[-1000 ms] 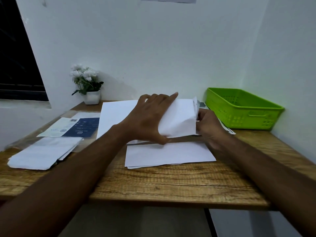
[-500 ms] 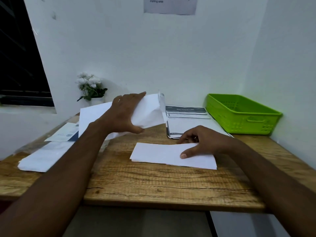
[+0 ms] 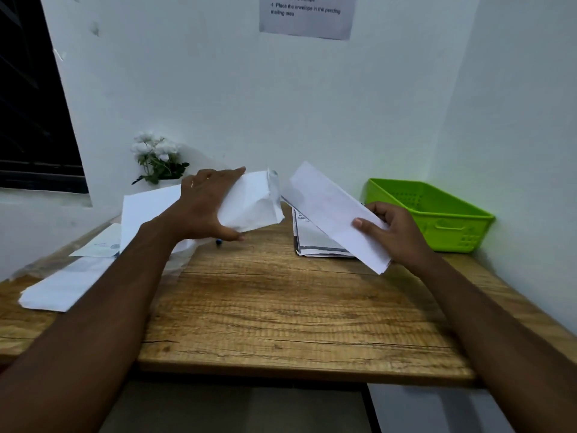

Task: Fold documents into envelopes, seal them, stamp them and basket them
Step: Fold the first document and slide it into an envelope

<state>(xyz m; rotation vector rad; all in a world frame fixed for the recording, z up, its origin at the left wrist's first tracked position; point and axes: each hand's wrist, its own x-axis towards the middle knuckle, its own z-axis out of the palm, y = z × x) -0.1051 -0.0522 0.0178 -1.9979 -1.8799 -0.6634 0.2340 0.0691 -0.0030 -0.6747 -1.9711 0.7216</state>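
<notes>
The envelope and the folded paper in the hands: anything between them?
Head view: nothing between envelope and folded paper, only a narrow gap of air.

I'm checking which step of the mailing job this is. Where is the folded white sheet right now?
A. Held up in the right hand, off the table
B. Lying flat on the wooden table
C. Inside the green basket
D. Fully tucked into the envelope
A: the right hand grips the folded sheet tilted in the air, its upper end angled toward the open mouth of the envelope held by the left hand.
</notes>
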